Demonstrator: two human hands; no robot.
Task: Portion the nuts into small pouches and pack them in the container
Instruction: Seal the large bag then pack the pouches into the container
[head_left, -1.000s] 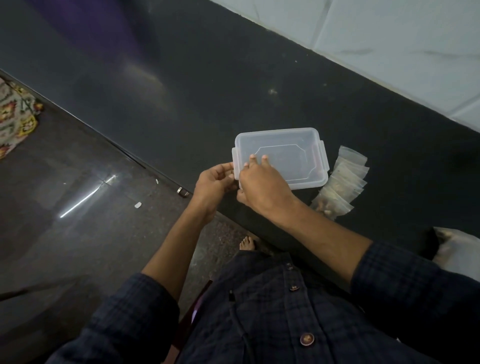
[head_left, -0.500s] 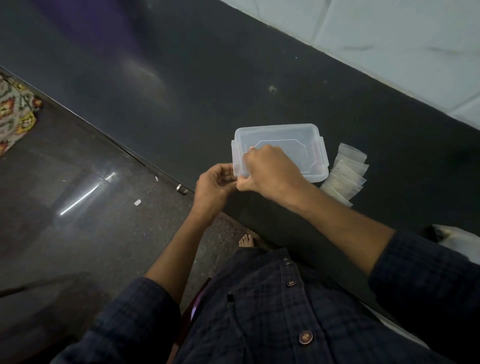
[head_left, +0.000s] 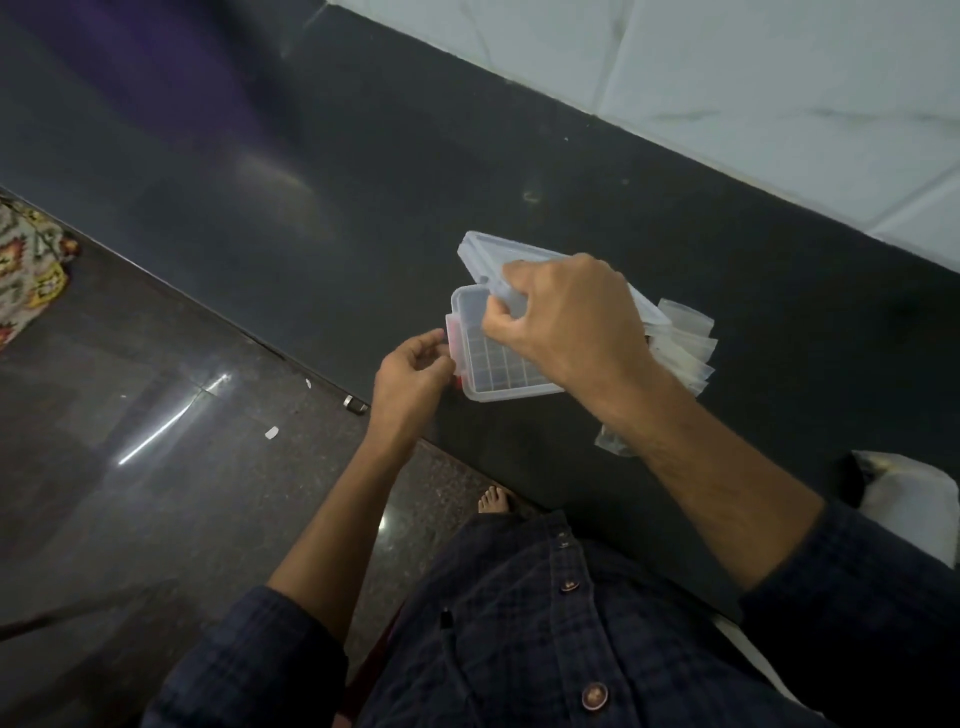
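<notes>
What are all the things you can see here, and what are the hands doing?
Clear plastic container: one, see-through, near the front edge of the counter, open.
Clear plastic lid: one, see-through, lifted and tilted above the container.
Small clear pouches: a pile, count unclear, see-through, on the counter beside the container.
Dark stone counter: one, black.
Pale wall tiles: several, light grey, behind the counter.
Patterned cloth: one, many colours, at the far edge.
White object: one, partly cut off.
Bare foot: one, on the floor.
Left hand: holds the container's end.
Right hand: grips the lid.
</notes>
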